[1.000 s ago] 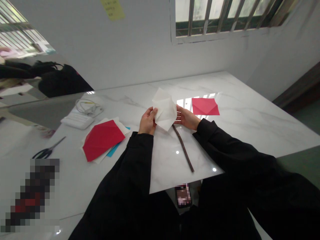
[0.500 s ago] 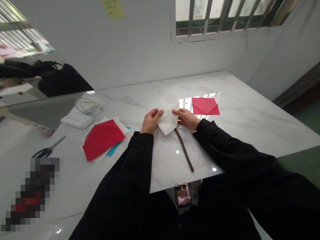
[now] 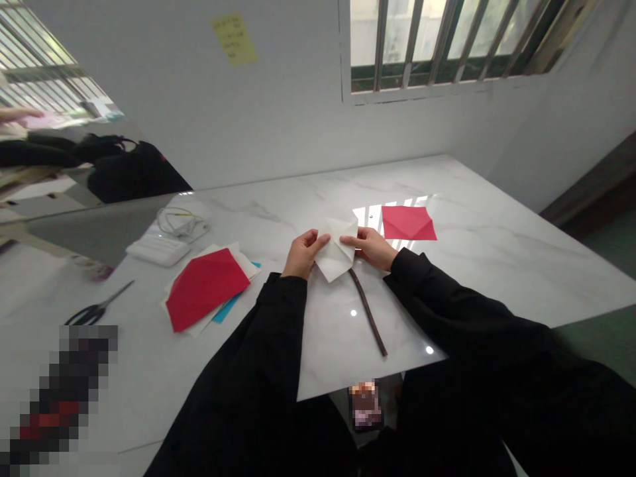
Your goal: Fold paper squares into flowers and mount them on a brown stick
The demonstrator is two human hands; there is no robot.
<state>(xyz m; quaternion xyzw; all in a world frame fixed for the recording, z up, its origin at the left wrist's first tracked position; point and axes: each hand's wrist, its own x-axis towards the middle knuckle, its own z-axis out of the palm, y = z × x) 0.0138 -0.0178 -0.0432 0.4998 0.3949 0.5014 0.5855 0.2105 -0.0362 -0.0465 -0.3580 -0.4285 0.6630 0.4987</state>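
A creased sheet of white paper (image 3: 334,260) is held up between my two hands, just above the table. My left hand (image 3: 302,253) pinches its left edge, thumb on the front. On the other side my right hand (image 3: 370,246) grips the right edge, its thumb pressing on a fold. The fingers behind the sheet are partly hidden. Below the paper a thin dark brown stick (image 3: 368,315) lies on the table, its upper end close to or under the sheet. A creased red sheet of paper (image 3: 409,223) lies flat beyond my right hand.
To the left sits a stack of red paper (image 3: 209,288) with white and blue sheets (image 3: 229,309) beneath. Scissors (image 3: 102,305) lie farther left, near a white box (image 3: 159,250) and a coiled cable (image 3: 181,222). The marble-patterned table (image 3: 497,245) meets a wall with a barred window (image 3: 447,46).
The view has tilted up slightly, so everything sits lower in the picture. Both hands still hold the white paper, with the thumbs a little closer together and the fold at its top shifted.
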